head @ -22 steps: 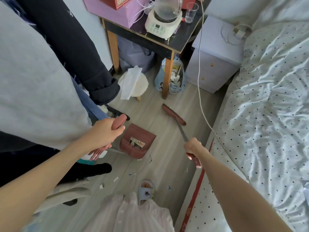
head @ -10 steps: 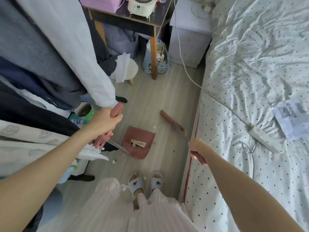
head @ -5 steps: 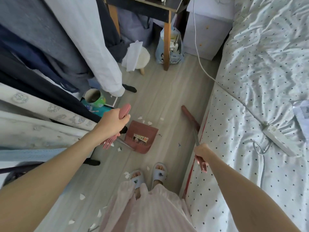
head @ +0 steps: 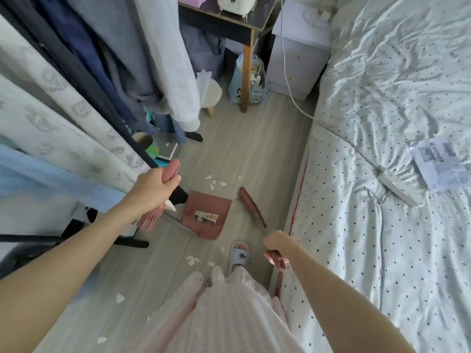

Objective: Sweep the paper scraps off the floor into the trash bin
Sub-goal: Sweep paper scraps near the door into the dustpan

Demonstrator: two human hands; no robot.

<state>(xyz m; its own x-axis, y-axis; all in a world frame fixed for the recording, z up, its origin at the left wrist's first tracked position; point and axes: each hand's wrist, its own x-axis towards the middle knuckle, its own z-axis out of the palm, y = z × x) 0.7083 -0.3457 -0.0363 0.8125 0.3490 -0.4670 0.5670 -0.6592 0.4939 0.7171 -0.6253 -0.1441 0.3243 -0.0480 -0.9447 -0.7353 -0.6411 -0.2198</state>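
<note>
My left hand (head: 153, 187) grips the pink handle of a long-handled dustpan (head: 207, 215), whose dark pink pan rests on the wooden floor with a printed scrap inside. My right hand (head: 276, 242) grips the pink handle of a broom; its brush head (head: 251, 206) lies on the floor just right of the pan. White paper scraps (head: 216, 183) lie on the floor beyond the pan's far edge. More scraps (head: 192, 259) sit near my slippered foot (head: 239, 254), and others lie further back at lower left (head: 119, 298). A green trash bin (head: 146, 145) stands under the hanging clothes, partly hidden.
Hanging clothes (head: 107, 72) crowd the left side over a black rack base (head: 127, 242). A bed (head: 382, 123) fills the right, with a power strip (head: 396, 186) and a paper on it. At the far end stand a small table (head: 244, 24), a white stool (head: 211, 94) and a bag.
The view has swung back toward me, showing more scraps on the floor. The broom head has moved in from beside the bed, close to the pan's right edge. Both hands keep their grips.
</note>
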